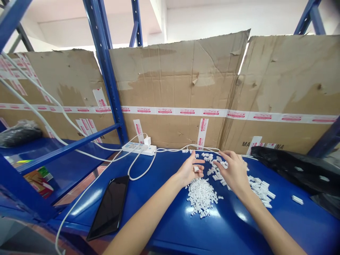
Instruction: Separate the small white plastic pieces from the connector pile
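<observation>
Across upper frame: cardboard wall point(180, 78) | lower centre: blue table point(164, 219) | lower left: black phone point(110, 207), lying flat | centre left: power strip point(138, 148) | centre: heap of white pieces point(202, 198), just under both hands | right hand point(232, 170): fingers spread, touching scattered pieces | left hand point(190, 171): pinching one white piece point(196, 169) by thumb and fingers, above the heap.

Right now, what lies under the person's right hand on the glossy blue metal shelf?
Only small white plastic pieces show, spreading out from beneath the right hand across the blue metal shelf. Whatever lies directly under the palm is covered.
</observation>
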Available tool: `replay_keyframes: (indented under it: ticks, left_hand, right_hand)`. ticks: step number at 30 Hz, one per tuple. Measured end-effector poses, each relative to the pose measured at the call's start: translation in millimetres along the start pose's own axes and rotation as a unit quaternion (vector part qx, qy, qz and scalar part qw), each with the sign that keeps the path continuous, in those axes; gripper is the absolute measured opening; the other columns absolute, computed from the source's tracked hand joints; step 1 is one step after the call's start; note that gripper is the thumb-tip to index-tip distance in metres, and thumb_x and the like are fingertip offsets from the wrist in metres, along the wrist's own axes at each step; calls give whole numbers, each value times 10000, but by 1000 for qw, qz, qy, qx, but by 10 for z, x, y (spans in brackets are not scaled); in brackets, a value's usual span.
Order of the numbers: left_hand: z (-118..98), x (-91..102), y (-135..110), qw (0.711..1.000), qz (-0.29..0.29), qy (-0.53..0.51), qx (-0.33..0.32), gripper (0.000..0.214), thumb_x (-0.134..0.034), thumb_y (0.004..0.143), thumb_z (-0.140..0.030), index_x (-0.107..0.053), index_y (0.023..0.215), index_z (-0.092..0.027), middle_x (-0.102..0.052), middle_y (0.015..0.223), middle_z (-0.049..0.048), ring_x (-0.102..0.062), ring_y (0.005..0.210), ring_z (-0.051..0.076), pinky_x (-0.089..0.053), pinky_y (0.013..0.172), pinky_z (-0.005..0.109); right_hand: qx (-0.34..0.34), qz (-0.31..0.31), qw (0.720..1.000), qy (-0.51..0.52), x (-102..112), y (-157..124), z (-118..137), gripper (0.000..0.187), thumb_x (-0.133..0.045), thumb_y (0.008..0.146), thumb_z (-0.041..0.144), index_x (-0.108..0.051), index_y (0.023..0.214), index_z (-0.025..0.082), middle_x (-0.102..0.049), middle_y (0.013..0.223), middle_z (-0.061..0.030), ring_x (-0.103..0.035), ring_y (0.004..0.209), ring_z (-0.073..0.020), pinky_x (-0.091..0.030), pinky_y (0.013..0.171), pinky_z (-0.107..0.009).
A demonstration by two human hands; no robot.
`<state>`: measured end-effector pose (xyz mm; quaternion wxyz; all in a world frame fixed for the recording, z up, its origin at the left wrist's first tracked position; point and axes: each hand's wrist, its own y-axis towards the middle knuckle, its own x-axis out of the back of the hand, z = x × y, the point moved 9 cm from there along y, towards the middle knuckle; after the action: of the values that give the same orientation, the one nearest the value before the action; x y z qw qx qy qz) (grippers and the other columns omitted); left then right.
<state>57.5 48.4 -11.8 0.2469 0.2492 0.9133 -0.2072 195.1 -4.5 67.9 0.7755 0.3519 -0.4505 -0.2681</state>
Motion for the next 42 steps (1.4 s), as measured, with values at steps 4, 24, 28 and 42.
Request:
replay_keyframes:
  ticks: [4,24,28,42]
  left_hand:
    - [-22,44,28,997,-12,-70,-4,627,-346,922,-640,-579,995,-63,-599,767,106,-554,620,147,-464,611,274]
    - [-60,-162,-64,995,49,-36,-85,191,-473,964,-198,-601,901,-72,-687,840,131,-704,785,206,-528,894,407]
    - [-96,-138,-63,994,42,-7,-103,199,-523,948,-233,-597,825,-94,-684,789,105,-705,762,206,-550,850,402]
    - [-109,-94,-58,989,14,85,-123,267,-669,857,-325,-630,777,-74,-683,737,108,-699,664,199,-572,765,386]
  right_hand:
    - [118,57,988,76,-117,-55,359,283,-600,909,354,-655,1163,242,-632,1103,-115,-580,1019,-274,-454,859,-449]
    - [134,39,984,113,-147,-138,559,153,-544,939,219,-610,1077,224,-673,982,-74,-588,896,-229,-450,799,-404]
    - [139,80,978,136,-201,-142,579,255,-536,941,215,-575,1192,238,-676,950,-68,-593,861,-223,-475,762,-391]
    - [80,123,975,170,-351,-183,503,252,-427,935,141,-545,1141,224,-618,952,-78,-583,873,-217,-504,783,-375]
